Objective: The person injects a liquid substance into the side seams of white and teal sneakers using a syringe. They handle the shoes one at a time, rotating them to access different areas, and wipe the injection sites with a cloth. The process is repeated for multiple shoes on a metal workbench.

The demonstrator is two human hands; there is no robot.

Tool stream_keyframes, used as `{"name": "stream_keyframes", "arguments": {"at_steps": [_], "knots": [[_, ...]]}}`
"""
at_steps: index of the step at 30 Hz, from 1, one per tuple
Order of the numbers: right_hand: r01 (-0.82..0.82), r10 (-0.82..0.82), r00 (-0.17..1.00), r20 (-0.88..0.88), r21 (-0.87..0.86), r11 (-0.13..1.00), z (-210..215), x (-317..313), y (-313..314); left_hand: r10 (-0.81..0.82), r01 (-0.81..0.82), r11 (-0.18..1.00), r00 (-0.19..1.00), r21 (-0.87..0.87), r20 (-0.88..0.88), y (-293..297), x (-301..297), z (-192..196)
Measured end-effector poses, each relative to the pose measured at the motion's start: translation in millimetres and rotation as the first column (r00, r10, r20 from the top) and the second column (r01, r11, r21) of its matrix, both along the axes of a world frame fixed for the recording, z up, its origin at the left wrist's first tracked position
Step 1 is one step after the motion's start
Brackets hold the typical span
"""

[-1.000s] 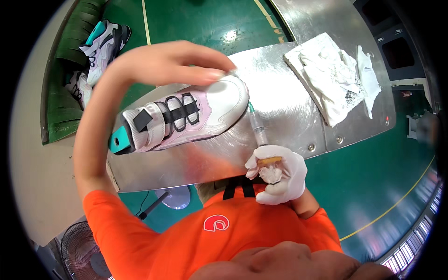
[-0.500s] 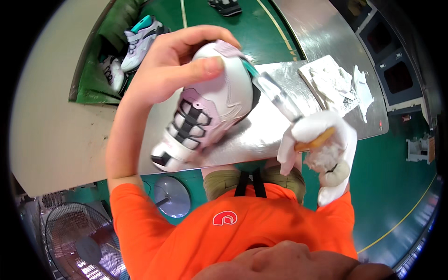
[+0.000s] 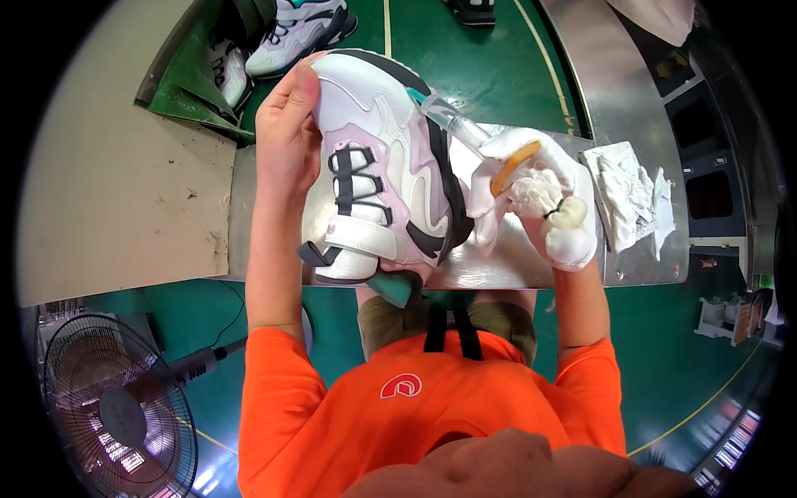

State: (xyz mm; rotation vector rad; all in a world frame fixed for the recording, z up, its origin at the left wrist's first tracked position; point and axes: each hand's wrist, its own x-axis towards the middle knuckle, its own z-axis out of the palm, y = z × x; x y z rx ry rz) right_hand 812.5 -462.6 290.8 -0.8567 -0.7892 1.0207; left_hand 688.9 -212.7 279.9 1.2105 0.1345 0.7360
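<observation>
From the head camera, the left hand [image 3: 286,137] is closed around a white, pink and black sneaker [image 3: 383,170], fingers wrapped over its side near the toe, holding it up above the metal tabletop [image 3: 506,261]. The shoe stands roughly on end, its toe pointing away from the person and the strapped tongue facing the camera; its teal heel tip sits low, just over the near edge of the tabletop. Half a second ago the shoe lay slanted, toe up to the right; a second ago it lay nearly flat across the tabletop with the toe to the right. It has since been swung upright and drawn closer to the camera.

The right hand [image 3: 540,203], in a white glove, is clenched on a clear-handled brush [image 3: 455,124] together with a wad of white cloth [image 3: 531,192]. The brush tip meets the sneaker's upper right edge by the sole. The hand has moved up alongside the shoe from its lower place earlier.

To the right on the tabletop lies a crumpled white rag [image 3: 627,191]. More sneakers [image 3: 286,37] sit on the green floor beyond, and a fan [image 3: 116,407] stands at the lower left.
</observation>
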Motion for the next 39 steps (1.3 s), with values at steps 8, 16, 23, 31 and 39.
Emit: {"name": "stream_keyframes", "arguments": {"at_steps": [8, 16, 23, 31, 39], "knots": [[-0.089, 0.074, 0.969, -0.234, -0.056, 0.994, -35, 6, 13, 0.157, -0.191, 0.945, 0.977, -0.265, -0.146, 23, -6, -35], [-0.088, 0.071, 0.957, -0.283, -0.048, 0.995, -51, 8, 8, 0.148, -0.236, 0.89, 0.959, -0.39, -0.244, 31, -7, -50], [-0.067, 0.036, 0.945, -0.326, -0.084, 0.994, -50, 8, -2, 0.099, -0.224, 0.884, 0.948, -0.41, -0.304, 31, -6, -49], [-0.026, 0.013, 0.945, -0.327, -0.037, 0.999, -60, 7, -7, 0.068, -0.215, 0.844, 0.951, -0.491, -0.3, 23, -3, -44], [-0.009, 0.043, 0.948, -0.317, 0.107, 0.994, -75, 4, -14, 0.09, -0.194, 0.843, 0.971, -0.501, -0.223, 40, -6, -61]]}}
